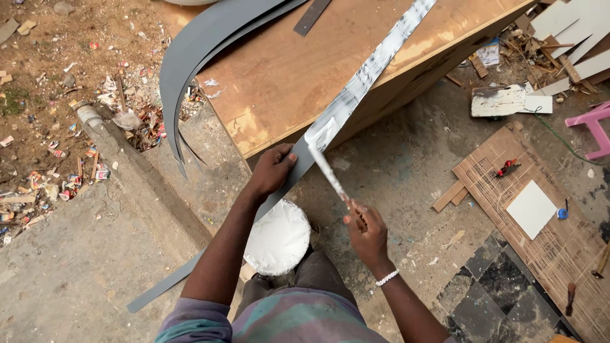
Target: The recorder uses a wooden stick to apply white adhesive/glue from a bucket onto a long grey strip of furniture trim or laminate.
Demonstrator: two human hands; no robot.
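Glue goes onto a grey strip across a plywood board.

The board (318,70) carries a long grey strip (356,95), which runs off its edge down to the ground and is coated white along its upper part. Curved grey sheets (190,57) hang over the board's left corner. A white tub (277,237) stands below. The left hand (273,168) presses flat on the strip, fingers apart. The right hand (365,232) is closed around a white-smeared brush (327,168) whose tip touches the strip.

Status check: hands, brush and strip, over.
Left hand pressing grey strip on plywood table. Right hand holds brush, tip on strip. White glue tub below. Nothing blocking.
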